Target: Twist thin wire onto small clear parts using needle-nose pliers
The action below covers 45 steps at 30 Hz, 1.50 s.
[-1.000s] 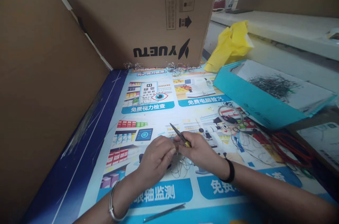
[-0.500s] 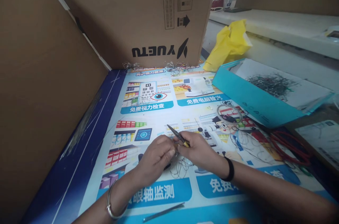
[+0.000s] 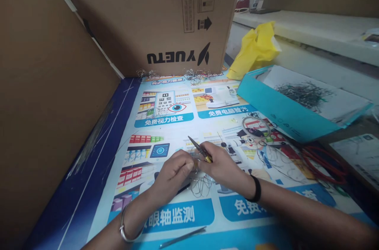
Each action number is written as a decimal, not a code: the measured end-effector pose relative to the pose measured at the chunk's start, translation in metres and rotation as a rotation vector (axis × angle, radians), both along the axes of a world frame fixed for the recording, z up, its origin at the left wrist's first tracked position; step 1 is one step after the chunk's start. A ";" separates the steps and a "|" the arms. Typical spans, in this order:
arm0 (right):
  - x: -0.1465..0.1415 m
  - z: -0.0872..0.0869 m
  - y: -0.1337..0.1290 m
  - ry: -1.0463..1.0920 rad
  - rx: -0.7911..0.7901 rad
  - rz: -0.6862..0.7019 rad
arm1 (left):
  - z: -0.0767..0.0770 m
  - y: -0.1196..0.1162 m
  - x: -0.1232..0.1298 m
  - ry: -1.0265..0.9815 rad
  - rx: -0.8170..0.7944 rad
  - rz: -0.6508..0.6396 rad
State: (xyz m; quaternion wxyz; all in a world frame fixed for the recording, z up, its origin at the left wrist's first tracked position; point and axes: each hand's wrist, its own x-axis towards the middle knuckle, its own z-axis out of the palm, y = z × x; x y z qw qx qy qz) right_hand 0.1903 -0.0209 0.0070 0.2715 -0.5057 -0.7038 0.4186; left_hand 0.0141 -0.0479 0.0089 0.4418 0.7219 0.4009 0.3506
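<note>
My left hand (image 3: pixel 174 175), with a silver bangle at its wrist, is closed in a pinch on thin wire. My right hand (image 3: pixel 220 165), wearing a black wristband, grips a pointed tool (image 3: pixel 200 149) with dark blades and a yellowish part; its tip points up and left. The fingertips of both hands meet. A loose tangle of thin wire (image 3: pixel 201 186) hangs or lies just below them, over the printed sheet. What lies between the fingertips is too small to make out. Nearer to me, a thin bundle of straight wires (image 3: pixel 182 237) rests on the sheet.
A blue box (image 3: pixel 284 112) at the right holds many short wire pieces. Behind it lies a yellow bag (image 3: pixel 251 53). Wire coils (image 3: pixel 256 127) and red cord (image 3: pixel 322 165) lie right of my hands. Cardboard (image 3: pixel 142 17) stands at the back and left.
My left hand's fingers have shifted slightly around the wire. The tool in my right hand has tilted a little, and the wire tangle below has moved slightly.
</note>
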 end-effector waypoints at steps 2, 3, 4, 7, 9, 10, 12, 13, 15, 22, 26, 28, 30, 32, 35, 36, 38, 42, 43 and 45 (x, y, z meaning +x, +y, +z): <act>-0.001 0.001 0.000 -0.020 -0.013 -0.037 | -0.002 0.000 0.000 0.009 0.015 0.032; -0.001 0.002 0.000 -0.016 -0.028 -0.038 | -0.003 0.000 0.000 0.015 0.023 0.045; -0.001 0.003 -0.001 -0.005 -0.044 -0.030 | -0.004 0.000 0.000 0.022 0.030 0.058; 0.000 0.006 -0.002 0.026 -0.065 -0.002 | -0.005 0.000 -0.001 0.035 0.036 0.102; 0.000 0.006 -0.002 0.022 -0.054 0.008 | -0.005 0.000 -0.001 0.039 0.032 0.126; 0.001 0.006 -0.002 0.016 -0.045 0.013 | -0.004 0.000 0.000 0.041 0.030 0.136; 0.001 0.005 -0.002 0.005 -0.016 0.025 | -0.002 -0.001 0.000 0.049 0.023 0.155; 0.001 0.004 -0.002 0.002 -0.001 0.032 | -0.002 -0.001 0.001 0.056 0.019 0.165; 0.001 0.003 -0.002 -0.009 0.027 0.044 | -0.001 -0.002 0.002 0.062 0.012 0.192; -0.001 0.003 -0.001 -0.077 0.091 0.047 | -0.001 -0.003 0.002 0.045 0.067 0.272; -0.001 0.003 -0.002 -0.096 0.092 0.043 | -0.003 -0.005 0.002 0.063 0.083 0.252; -0.001 0.002 -0.002 -0.095 0.090 0.038 | -0.005 -0.005 0.002 0.072 0.109 0.250; -0.001 0.001 -0.003 -0.106 0.089 0.029 | -0.007 -0.005 0.002 0.083 0.135 0.238; -0.002 -0.001 -0.003 -0.131 0.109 0.026 | -0.008 -0.006 0.003 0.097 0.157 0.217; -0.002 -0.003 -0.005 -0.164 0.181 0.033 | -0.008 -0.007 0.004 0.134 0.176 0.183; -0.002 -0.003 -0.005 -0.173 0.205 0.035 | -0.008 -0.008 0.004 0.151 0.177 0.173; -0.003 -0.004 -0.006 -0.182 0.230 0.037 | -0.008 -0.008 0.005 0.182 0.179 0.157; -0.003 -0.003 -0.007 -0.200 0.208 0.029 | -0.009 -0.007 0.004 0.221 0.168 0.111; -0.003 -0.003 -0.007 -0.203 0.198 0.025 | -0.008 -0.006 0.004 0.230 0.164 0.095; -0.003 -0.003 -0.006 -0.199 0.185 0.018 | -0.008 -0.005 0.003 0.241 0.160 0.061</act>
